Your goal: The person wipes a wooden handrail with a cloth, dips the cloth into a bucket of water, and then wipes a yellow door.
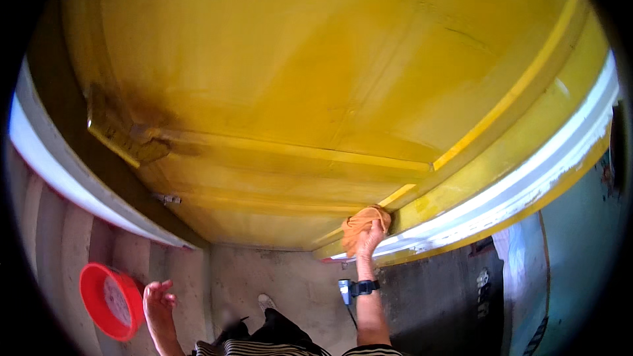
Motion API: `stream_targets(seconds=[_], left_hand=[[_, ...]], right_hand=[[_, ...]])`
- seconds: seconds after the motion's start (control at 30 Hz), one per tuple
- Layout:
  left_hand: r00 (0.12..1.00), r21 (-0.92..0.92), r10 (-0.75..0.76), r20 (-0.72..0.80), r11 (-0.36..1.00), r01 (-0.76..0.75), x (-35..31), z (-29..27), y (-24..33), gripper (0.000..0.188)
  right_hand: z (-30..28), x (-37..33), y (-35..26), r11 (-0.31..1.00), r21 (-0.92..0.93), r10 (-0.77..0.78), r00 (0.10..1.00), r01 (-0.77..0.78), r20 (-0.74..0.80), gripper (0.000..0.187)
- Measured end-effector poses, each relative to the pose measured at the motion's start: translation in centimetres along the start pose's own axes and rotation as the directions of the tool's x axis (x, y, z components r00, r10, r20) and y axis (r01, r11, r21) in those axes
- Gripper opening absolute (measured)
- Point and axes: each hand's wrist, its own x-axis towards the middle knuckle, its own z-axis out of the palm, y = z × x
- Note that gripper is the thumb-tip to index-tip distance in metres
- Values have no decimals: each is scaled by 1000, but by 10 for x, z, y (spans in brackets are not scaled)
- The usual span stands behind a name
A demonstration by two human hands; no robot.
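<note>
My right hand is closed round a bunched orange cloth. The cloth presses against the lower right edge of a yellow door, close to its yellow frame. A dark watch-like band with a small device sits on my right wrist. Low on the left, my left hand is in the air with loosely bent fingers and nothing visible in it. Beside it is a red plastic basin holding cloudy, whitish liquid.
A dark, stained metal latch plate juts from the door's left side, with a small bolt below. Concrete steps lie at the left. White-painted trim borders the frame. Beyond it are a dark floor and a hanging white cloth.
</note>
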Motion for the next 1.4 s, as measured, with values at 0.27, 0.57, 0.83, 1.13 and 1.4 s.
stream_targets(seconds=[0.27,0.57,0.83,1.13,1.4], left_hand=[[998,38,-66,-25,997,67,14,-6,7,24],[981,-45,-114,158,991,122,9,-1,21,30],[992,-42,-129,-7,991,129,2,-17,24,34],[998,68,-56,26,996,54,-12,1,14,25],[993,77,79,-91,994,-72,-55,15,24,26]], right_hand=[[68,-111,5,891,-452,172,889,43,424,17],[29,-63,-6,448,-494,-315,649,745,692,12],[-15,10,-12,998,42,-48,992,54,-118,10],[73,28,-81,948,-12,-299,880,318,-369,28],[158,-141,-60,924,-179,-314,938,337,145,19]])
